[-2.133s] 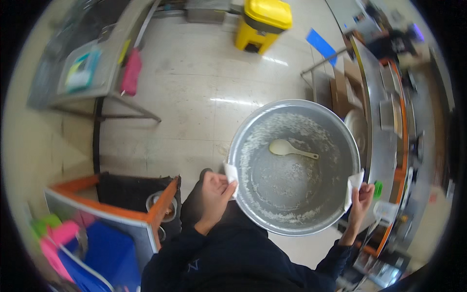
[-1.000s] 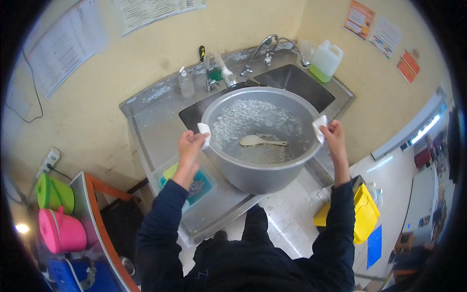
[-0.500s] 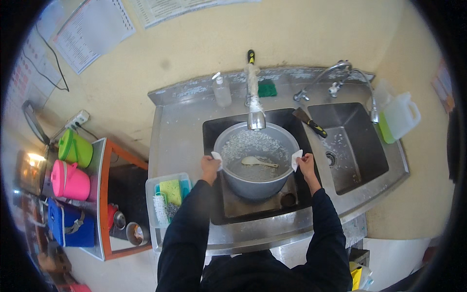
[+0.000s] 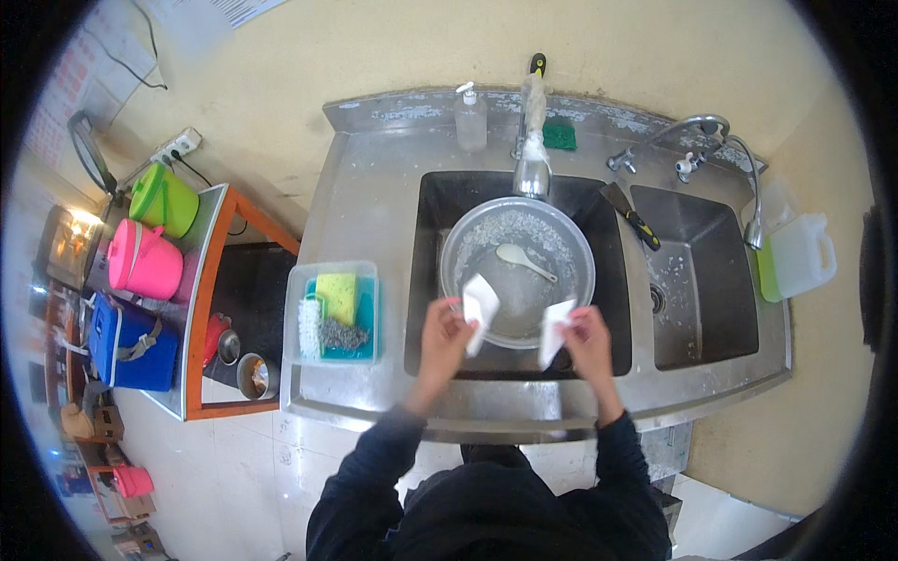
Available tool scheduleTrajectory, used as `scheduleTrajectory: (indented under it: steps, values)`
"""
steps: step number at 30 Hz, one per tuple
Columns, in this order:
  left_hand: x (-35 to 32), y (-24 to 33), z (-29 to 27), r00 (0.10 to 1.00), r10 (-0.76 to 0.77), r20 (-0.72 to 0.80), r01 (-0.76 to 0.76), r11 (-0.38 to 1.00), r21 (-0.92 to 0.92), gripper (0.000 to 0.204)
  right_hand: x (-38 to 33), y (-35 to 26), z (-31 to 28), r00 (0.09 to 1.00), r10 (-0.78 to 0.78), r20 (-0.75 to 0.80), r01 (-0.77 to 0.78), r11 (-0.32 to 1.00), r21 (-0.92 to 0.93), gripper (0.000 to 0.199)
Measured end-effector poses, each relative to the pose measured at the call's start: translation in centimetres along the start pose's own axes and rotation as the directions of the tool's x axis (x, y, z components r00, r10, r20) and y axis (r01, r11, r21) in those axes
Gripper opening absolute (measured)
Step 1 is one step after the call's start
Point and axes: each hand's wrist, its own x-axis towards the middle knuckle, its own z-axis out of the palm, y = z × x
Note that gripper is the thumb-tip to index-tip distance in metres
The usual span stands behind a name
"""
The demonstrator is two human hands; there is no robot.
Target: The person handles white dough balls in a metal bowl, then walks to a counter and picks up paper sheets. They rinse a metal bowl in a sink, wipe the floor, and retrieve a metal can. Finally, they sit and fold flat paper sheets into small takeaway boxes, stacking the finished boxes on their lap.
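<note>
A large round metal pot stands in the left sink basin, with water and white rice-like grains inside. A pale rice spoon lies in it. Over the pot's near side, my left hand pinches a folded white pad. My right hand pinches a second folded white pad opposite it. Both hands are off the pot's rim. Whether the pads are paper or cloth I cannot tell. Above the pot's far edge hangs the wrapped faucet.
Left of the basin sits a clear tub with a yellow sponge, a brush and steel wool. A scraper lies on the divider beside the right basin. A soap bottle, green scouring pad and jug stand around.
Both hands have let go of the pot's sides and come toward me and inward, still holding the white pads. The pot now sits lower in the basin. The view has shifted.
</note>
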Motion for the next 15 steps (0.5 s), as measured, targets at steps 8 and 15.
scheduleTrajectory:
  steps: [8,15]
  values:
    - [-21.7,-0.3,0.1,0.933,-0.36,-0.005,0.323,0.844,-0.428,0.038,-21.2,-5.9,11.0,0.998,-0.049,0.047,0.056,0.986,-0.157,0.02]
    - [-36.2,-7.9,-0.4,0.807,-0.515,-0.288,0.366,0.82,-0.441,0.036,-30.3,-1.2,8.1,0.753,0.085,0.653,0.184,0.925,-0.332,0.016]
